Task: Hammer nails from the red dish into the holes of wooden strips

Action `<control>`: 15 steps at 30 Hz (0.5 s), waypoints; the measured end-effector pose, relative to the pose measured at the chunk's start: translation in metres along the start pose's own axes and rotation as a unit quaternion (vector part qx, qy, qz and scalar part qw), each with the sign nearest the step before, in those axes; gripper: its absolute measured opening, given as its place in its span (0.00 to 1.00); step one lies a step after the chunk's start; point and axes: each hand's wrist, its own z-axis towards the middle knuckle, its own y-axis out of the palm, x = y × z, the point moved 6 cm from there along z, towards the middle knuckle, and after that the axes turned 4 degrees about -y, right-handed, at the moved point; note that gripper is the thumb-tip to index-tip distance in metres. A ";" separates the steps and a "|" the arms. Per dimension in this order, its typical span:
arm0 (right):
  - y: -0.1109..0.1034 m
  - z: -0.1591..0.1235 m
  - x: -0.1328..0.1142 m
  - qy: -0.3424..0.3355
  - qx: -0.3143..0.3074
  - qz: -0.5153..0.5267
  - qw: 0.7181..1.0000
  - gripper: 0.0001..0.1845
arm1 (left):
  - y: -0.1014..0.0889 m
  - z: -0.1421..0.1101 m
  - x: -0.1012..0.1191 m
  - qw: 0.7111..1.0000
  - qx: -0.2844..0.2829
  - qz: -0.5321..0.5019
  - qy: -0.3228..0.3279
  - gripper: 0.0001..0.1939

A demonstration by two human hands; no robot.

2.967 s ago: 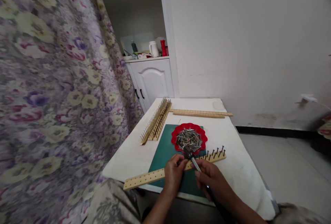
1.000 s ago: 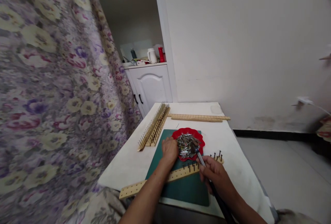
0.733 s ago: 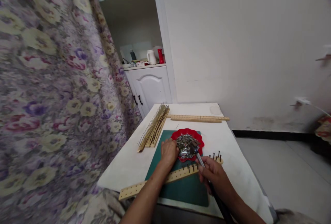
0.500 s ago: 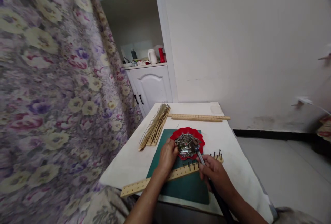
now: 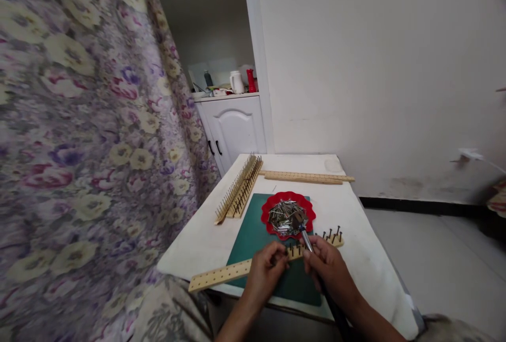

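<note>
My right hand [image 5: 330, 265] is wrapped around a hammer [image 5: 306, 239] with a metal neck and black handle. The hammer's dark head overlaps the near side of a red scalloped dish [image 5: 264, 221] full of loose nails [image 5: 286, 213]. My left hand [image 5: 269, 268] is closed in a pinch over a pale wooden strip [image 5: 221, 277] with rows of holes. Whatever the left fingertips hold is too small and hidden to make out. Dark nails stand upright in the strip's right part, and its left part shows bare holes. Beneath lies a green mat [image 5: 247, 226].
Two strips studded with upright nails [image 5: 241, 189] lie at the table's left. More wooden strips [image 5: 308, 177] lie along the far edge. A single nail [image 5: 274, 188] rests on the white tabletop [image 5: 190, 247]. A floral curtain [image 5: 98, 147] hangs at left.
My left hand has moved from the left rim of the red dish, down and toward me, to the holed strip. My right hand and the hammer stay nearly in place. The view has shifted slightly.
</note>
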 end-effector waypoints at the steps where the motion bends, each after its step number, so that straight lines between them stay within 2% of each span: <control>1: 0.000 0.000 0.000 -0.001 0.000 -0.002 1.000 0.14 | -0.002 0.000 -0.005 1.000 0.008 -0.008 -0.012 0.05; 4: -0.001 0.000 0.000 -0.003 -0.003 -0.006 1.000 0.12 | -0.006 -0.001 -0.013 0.999 0.045 -0.003 -0.023 0.09; 8: 0.001 0.000 0.000 -0.001 -0.007 -0.009 1.000 0.12 | -0.008 0.000 -0.016 0.994 0.105 0.045 0.004 0.09; 15: 0.002 -0.002 0.001 0.002 -0.009 -0.009 1.000 0.11 | -0.002 0.004 -0.023 0.991 0.111 0.068 0.014 0.09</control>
